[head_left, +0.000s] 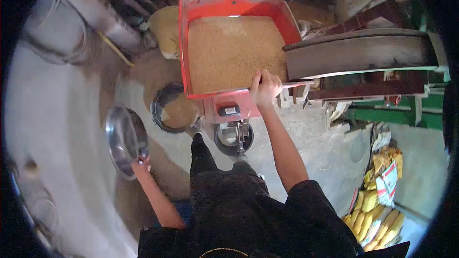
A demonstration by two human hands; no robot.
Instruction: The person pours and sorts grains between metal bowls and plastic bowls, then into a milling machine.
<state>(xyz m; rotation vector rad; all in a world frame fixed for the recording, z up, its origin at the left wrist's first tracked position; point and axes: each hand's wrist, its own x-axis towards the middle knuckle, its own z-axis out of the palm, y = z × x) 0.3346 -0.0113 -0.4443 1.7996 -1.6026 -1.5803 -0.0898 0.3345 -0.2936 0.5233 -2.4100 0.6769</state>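
Red hopper, the largest body, stands at the far centre, holding a broad, level bed of tan grain. At its right side is a dark curved casing; toward the near right lies a pile of yellow bags. At left, a shiny metal basin is held tilted, well apart from the hopper. Between the two, on the floor, sits a dark tub with similar tan material inside. The right hand rests on the hopper's near rim with fingers bent; whether they grip it, I cannot tell. The left hand pinches the near edge of the basin.
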